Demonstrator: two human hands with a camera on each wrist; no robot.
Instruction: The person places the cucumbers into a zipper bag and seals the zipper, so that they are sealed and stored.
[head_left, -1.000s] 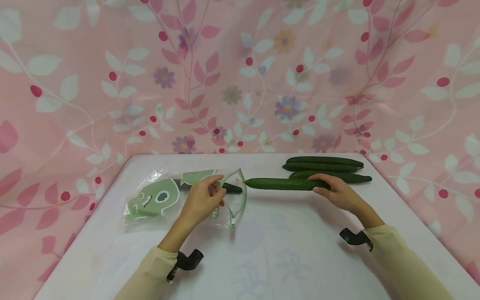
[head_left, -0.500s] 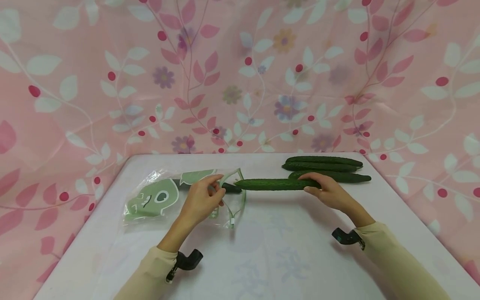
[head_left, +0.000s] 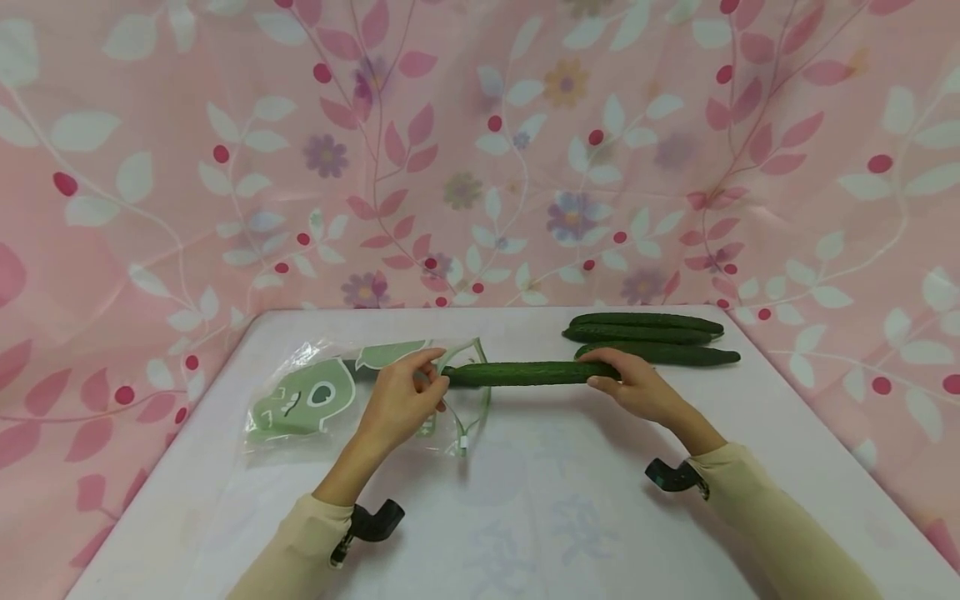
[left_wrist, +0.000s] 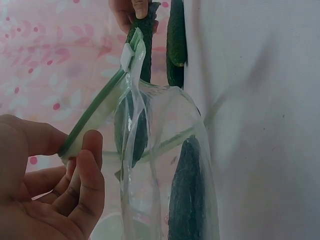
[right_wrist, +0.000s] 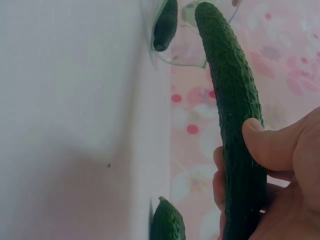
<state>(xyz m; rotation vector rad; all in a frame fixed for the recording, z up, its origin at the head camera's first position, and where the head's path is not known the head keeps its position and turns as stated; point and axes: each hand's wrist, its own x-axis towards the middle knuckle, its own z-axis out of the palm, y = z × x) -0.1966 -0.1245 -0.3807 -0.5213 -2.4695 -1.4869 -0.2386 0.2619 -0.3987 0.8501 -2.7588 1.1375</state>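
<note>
My left hand (head_left: pixel 403 398) pinches the green rim of a clear zip bag (head_left: pixel 300 446) printed with a green cartoon, keeping its mouth spread; the rim also shows between thumb and fingers in the left wrist view. Inside the bag lies one cucumber (left_wrist: pixel 186 200). My right hand (head_left: pixel 637 385) grips a second cucumber (head_left: pixel 532 373) near its right end, thumb on one side and fingers round the other. This cucumber is held level above the table, and its far end is within the bag's mouth. The bag's white slider (left_wrist: pixel 127 57) hangs at the rim's near corner.
Several more cucumbers (head_left: pixel 660 356) lie side by side at the back right of the white table (head_left: pixel 555 517), just behind my right hand. A pink floral cloth (head_left: pixel 480 167) hangs behind the table's back edge.
My right hand has moved left with its cucumber, whose tip has gone from the bag's rim to inside the mouth. The left hand and bag have stayed almost still.
</note>
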